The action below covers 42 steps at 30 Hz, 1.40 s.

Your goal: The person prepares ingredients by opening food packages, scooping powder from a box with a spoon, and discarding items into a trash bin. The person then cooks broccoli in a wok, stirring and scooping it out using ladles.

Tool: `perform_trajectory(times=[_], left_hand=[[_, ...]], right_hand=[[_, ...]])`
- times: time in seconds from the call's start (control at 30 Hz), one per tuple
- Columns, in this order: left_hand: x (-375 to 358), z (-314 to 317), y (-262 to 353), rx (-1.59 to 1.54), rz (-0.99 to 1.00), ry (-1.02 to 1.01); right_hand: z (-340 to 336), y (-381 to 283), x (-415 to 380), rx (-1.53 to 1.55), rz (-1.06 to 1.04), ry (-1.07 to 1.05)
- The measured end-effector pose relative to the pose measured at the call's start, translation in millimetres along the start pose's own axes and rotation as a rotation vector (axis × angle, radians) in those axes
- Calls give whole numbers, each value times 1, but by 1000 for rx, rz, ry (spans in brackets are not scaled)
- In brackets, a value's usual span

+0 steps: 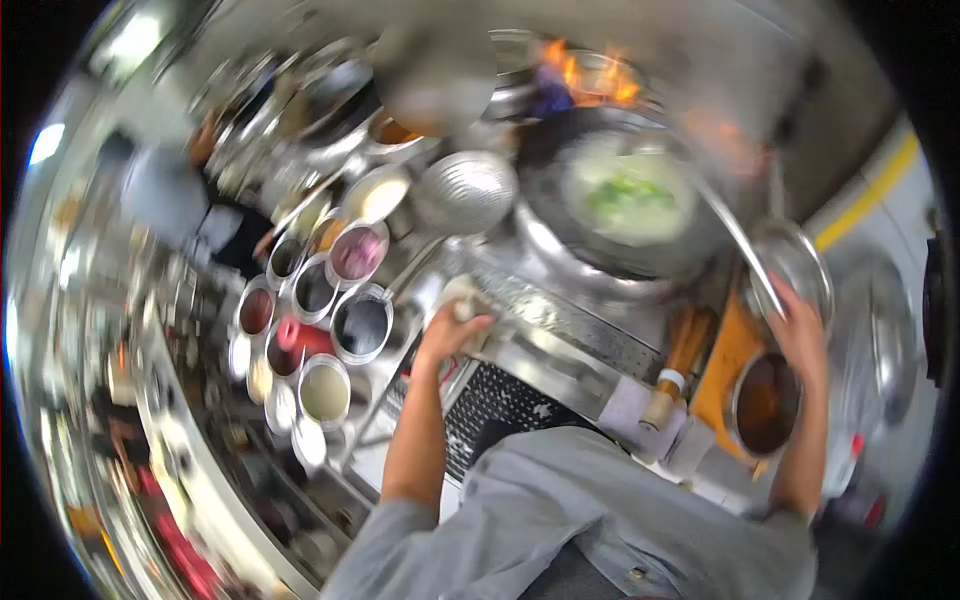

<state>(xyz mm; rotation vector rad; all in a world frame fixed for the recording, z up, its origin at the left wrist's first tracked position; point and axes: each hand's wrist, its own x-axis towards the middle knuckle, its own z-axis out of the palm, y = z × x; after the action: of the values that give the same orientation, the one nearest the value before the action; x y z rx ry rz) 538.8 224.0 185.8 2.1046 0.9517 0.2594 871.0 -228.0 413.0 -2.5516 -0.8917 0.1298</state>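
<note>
Whitish cloth sits under the left hand's curled fingers, the right hand closed round a metal ladle.

- One wok, beyond both hands
- One ladle, right hand
- One cloth, left hand
- One strainer, beyond the left hand
- Several tubs (too blurred to count exactly), left of that hand

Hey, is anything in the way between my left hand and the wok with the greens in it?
Nothing visible stands in the way. Between your left hand, on the pale cloth, and the wok there is just the wet steel worktop. The metal strainer sits left of that path.
</note>
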Motion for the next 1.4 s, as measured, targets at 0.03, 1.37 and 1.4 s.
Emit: perform_trajectory(times=[0.03,1.37,1.4], left_hand=[[3,7,-8,68,34,24],[-380,-104,-49,-1254,-254,516],[-372,-96,-51,-1302,-246,443]], right_hand=[[-3,6,-10,73,52,5],[263,-392,-229,699,-896,-948],[258,-404,-228,654,-1013,-924]])
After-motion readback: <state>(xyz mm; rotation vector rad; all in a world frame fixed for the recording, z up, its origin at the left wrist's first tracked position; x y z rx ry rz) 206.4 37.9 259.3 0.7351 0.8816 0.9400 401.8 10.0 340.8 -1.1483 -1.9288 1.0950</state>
